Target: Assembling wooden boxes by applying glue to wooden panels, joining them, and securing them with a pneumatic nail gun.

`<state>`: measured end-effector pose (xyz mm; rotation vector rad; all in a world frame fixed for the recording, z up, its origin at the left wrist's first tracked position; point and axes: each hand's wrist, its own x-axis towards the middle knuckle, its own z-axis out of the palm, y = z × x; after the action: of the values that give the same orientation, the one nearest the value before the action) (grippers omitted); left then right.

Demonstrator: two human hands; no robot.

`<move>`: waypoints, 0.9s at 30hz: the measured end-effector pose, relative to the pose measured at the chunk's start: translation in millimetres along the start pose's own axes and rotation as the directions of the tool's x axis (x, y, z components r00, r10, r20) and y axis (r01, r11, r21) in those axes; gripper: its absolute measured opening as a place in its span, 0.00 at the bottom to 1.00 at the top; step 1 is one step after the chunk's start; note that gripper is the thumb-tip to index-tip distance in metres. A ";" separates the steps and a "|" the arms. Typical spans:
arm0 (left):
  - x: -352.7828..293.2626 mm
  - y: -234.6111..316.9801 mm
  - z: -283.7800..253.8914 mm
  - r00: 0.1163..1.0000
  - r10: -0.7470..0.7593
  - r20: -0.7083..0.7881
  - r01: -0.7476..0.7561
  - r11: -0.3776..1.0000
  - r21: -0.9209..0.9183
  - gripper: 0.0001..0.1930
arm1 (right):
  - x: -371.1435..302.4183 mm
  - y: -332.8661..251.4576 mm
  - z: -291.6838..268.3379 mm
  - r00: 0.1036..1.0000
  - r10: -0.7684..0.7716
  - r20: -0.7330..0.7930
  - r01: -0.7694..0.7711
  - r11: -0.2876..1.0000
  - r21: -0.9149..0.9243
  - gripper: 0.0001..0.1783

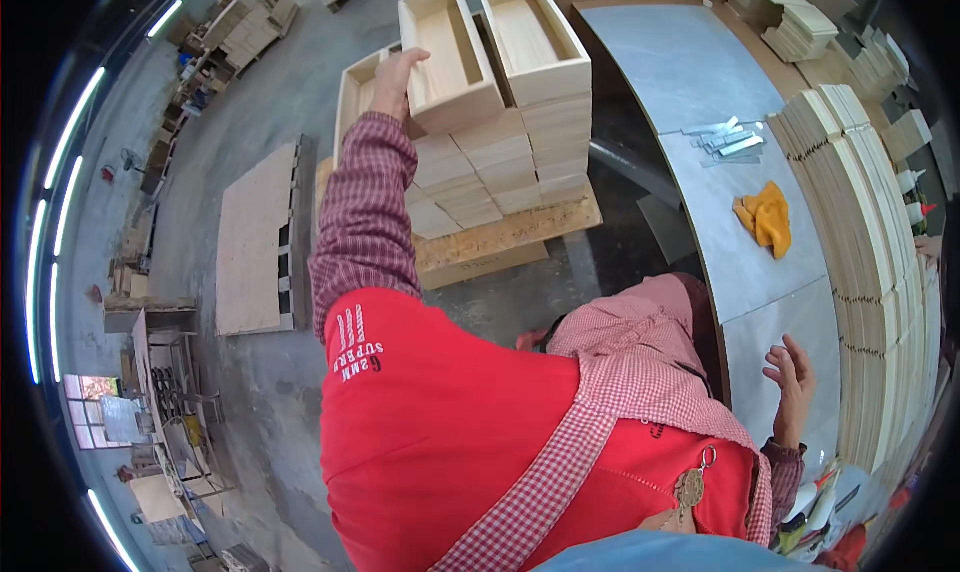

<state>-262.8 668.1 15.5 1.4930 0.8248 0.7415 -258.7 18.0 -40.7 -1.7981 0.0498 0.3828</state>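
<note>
My left hand [395, 84] reaches out to a stack of light wooden boxes and is closed on the near left side of an open-topped wooden box [462, 107]. Some of its fingers curl over that box's rim; the others are hidden. The box rests on top of the stack [490, 162]. To its right another open wooden box [550, 80] tops a neighbouring column. My right hand [791, 384] hovers over the grey-topped workbench [740, 317], fingers apart and slightly bent, holding nothing.
Under the stack is a wooden pallet board [500, 234]. On the bench lie an orange cloth [766, 218] and several metal strips [728, 140]. Long rows of stacked wooden panels [868, 302] line the bench's right side. A flat board pile [255, 242] sits on the floor at left.
</note>
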 end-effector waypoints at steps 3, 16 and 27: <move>7.9 -3.2 15.2 0.997 -0.075 0.005 0.075 0.997 -0.028 0.21 | -5.8 5.2 -2.6 0.998 0.031 -0.048 -0.032 0.999 -0.016 0.22; 14.4 -9.1 22.0 0.998 -0.047 0.049 0.041 0.993 0.111 0.19 | -5.4 15.1 2.6 0.993 0.116 -0.014 -0.116 0.993 -0.032 0.22; 16.1 -9.8 27.9 0.997 -0.080 0.020 0.076 0.988 0.138 0.19 | -13.8 23.4 4.9 0.985 0.167 -0.041 -0.169 0.984 -0.064 0.20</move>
<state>-231.5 666.8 3.3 1.5793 0.9247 0.6165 -278.4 14.2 -59.6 -1.8730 0.2168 0.4779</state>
